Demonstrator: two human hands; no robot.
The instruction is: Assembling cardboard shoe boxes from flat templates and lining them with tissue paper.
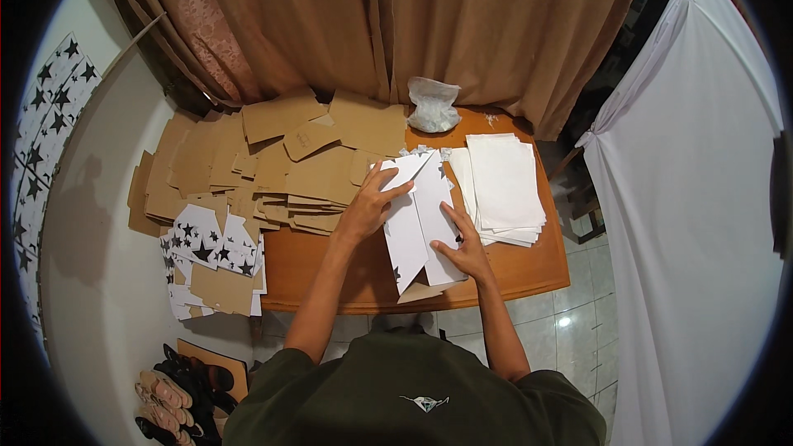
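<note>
**Folding under way, piles on both sides**

Hands meet on one white folded sheet point(417, 219) lying on the wooden table point(529, 268), just in front of the person. The right hand point(464, 249) lies flat and open on the sheet's near right part, pinning it. The left hand point(368, 206), fingers spread, presses the sheet's upper left flap, whose pointed corner stands slightly lifted. Judging by this, the sheet is partly creased and not yet finished.

Right of the sheet, touching its edge, sits a stack of flat white sheets point(502, 186). Left of it spreads a heap of brown card pieces point(273, 161), with star-printed pieces point(202, 244) nearer the table's left corner. Beyond the sheet, a crumpled plastic bag point(433, 105) rests against the brown curtain point(429, 25).
</note>
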